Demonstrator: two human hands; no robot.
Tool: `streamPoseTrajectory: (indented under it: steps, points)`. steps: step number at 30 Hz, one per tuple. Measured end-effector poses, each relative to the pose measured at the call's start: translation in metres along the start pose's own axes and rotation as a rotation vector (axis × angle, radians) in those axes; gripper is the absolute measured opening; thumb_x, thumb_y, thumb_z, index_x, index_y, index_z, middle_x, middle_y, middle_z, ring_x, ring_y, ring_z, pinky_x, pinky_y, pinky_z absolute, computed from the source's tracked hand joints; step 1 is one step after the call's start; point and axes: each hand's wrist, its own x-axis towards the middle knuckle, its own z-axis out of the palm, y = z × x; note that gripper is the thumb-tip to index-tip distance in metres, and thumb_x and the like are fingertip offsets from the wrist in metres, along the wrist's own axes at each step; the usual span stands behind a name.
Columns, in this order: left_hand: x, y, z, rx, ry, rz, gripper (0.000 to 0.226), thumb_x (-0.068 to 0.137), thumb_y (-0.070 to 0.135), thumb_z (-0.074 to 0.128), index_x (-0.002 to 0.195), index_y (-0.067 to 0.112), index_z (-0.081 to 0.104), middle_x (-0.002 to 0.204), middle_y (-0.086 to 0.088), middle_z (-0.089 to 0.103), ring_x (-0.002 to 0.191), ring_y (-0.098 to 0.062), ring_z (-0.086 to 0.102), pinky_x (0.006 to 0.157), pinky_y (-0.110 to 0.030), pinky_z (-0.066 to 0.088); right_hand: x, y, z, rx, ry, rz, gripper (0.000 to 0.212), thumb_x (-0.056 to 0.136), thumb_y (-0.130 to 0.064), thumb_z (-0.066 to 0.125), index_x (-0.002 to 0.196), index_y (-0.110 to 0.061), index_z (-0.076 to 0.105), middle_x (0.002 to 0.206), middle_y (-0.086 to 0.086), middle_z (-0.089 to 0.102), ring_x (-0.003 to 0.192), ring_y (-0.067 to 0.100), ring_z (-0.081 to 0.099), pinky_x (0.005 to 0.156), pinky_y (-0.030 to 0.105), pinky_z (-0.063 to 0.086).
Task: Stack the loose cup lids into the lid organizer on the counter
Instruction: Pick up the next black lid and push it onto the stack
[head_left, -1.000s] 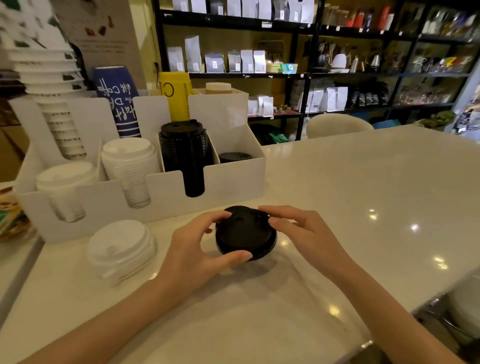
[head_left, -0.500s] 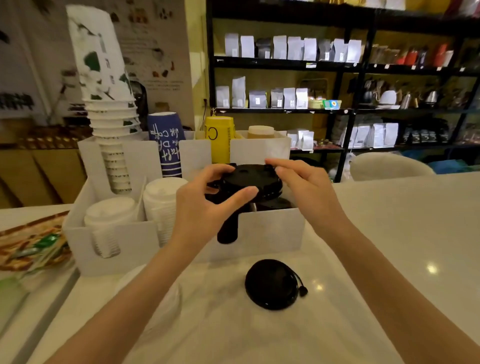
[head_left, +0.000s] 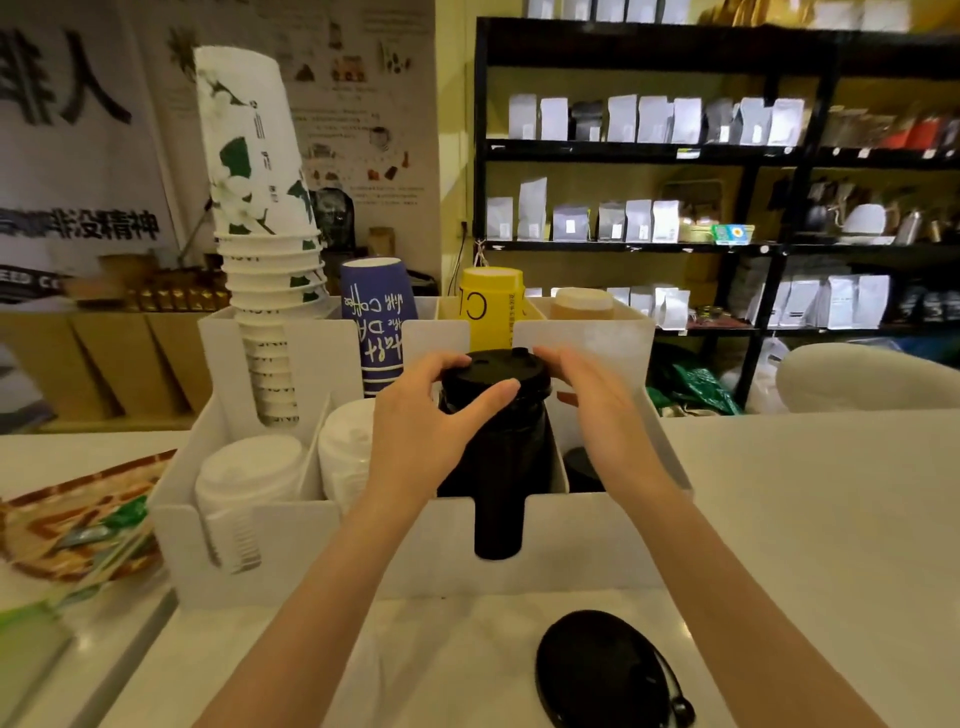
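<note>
A white lid organizer (head_left: 587, 540) stands on the counter with several slots. My left hand (head_left: 415, 431) and my right hand (head_left: 597, 410) grip a small stack of black lids (head_left: 496, 370) from both sides, resting it on top of the tall black lid stack (head_left: 498, 467) in the third slot. White lid stacks (head_left: 244, 483) fill the two left slots. A few black lids (head_left: 576, 467) lie low in the right slot, partly hidden by my right wrist. One loose black lid (head_left: 597, 670) with a tethered plug lies on the counter in front.
Paper cup stacks stand in the organizer's back row: white patterned (head_left: 260, 218), blue (head_left: 379, 322), yellow (head_left: 493, 312). A tray with packets (head_left: 72, 519) sits at left. Black shelving with bags (head_left: 649, 171) fills the background. A pale chair back (head_left: 857, 379) is at right.
Both hands lifted a stack of black lids off the counter and carried it up onto the black stack in the organizer. One black lid stayed on the counter. The camera moved closer.
</note>
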Motion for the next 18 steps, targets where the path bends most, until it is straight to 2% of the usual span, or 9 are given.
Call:
streamPoseTrajectory:
  steps: [4, 9, 11, 13, 16, 18]
  points:
    - [0.002, -0.002, -0.001, 0.05, -0.022, -0.015, 0.048, 0.069, 0.043, 0.068, 0.108, 0.017, 0.059, 0.112, -0.002, 0.064, 0.098, -0.007, 0.05, 0.083, -0.024, 0.043, 0.006, 0.009, -0.002, 0.002, -0.036, 0.04, 0.024, 0.095, -0.029, 0.032, 0.087, -0.034, 0.055, 0.087, -0.02, 0.053, 0.084, -0.005, 0.047, 0.072, 0.013, 0.033]
    - [0.0, 0.002, -0.003, 0.137, -0.059, 0.023, 0.05, 0.065, 0.045, 0.071, 0.106, 0.017, 0.06, 0.106, 0.0, 0.065, 0.096, -0.009, 0.052, 0.071, -0.015, 0.039, 0.012, 0.016, -0.004, -0.057, -0.053, 0.034, 0.032, 0.095, -0.028, 0.028, 0.084, -0.039, 0.056, 0.09, -0.018, 0.055, 0.09, 0.001, 0.049, 0.077, 0.017, 0.035]
    - [0.0, 0.004, -0.002, 0.187, -0.049, 0.028, 0.05, 0.065, 0.048, 0.07, 0.104, 0.018, 0.06, 0.104, 0.001, 0.065, 0.094, -0.009, 0.053, 0.072, -0.015, 0.037, 0.013, 0.018, -0.004, -0.069, -0.065, 0.035, 0.03, 0.096, -0.03, 0.026, 0.093, -0.036, 0.055, 0.093, -0.017, 0.053, 0.09, 0.001, 0.047, 0.078, 0.018, 0.034]
    - [-0.001, 0.004, -0.001, 0.241, -0.041, 0.031, 0.053, 0.065, 0.052, 0.068, 0.106, 0.019, 0.059, 0.106, 0.001, 0.065, 0.096, -0.01, 0.053, 0.077, -0.02, 0.039, 0.012, 0.018, -0.004, -0.062, -0.084, 0.037, 0.029, 0.096, -0.033, 0.025, 0.1, -0.035, 0.053, 0.093, -0.02, 0.052, 0.087, -0.002, 0.047, 0.076, 0.014, 0.033]
    - [-0.002, 0.006, 0.0, 0.305, -0.053, 0.02, 0.057, 0.067, 0.054, 0.065, 0.111, 0.019, 0.056, 0.111, 0.0, 0.062, 0.101, -0.014, 0.053, 0.082, -0.025, 0.041, 0.012, 0.018, -0.003, -0.074, -0.095, 0.031, 0.032, 0.096, -0.032, 0.025, 0.109, -0.032, 0.054, 0.103, -0.014, 0.054, 0.099, 0.002, 0.047, 0.086, 0.019, 0.035]
    - [-0.003, 0.007, -0.001, 0.335, -0.08, 0.026, 0.056, 0.069, 0.053, 0.064, 0.113, 0.019, 0.055, 0.112, -0.001, 0.062, 0.102, -0.015, 0.052, 0.083, -0.027, 0.041, 0.011, 0.017, -0.003, -0.09, -0.089, 0.041, 0.032, 0.096, -0.032, 0.026, 0.113, -0.031, 0.053, 0.099, -0.018, 0.052, 0.096, 0.0, 0.045, 0.085, 0.017, 0.034]
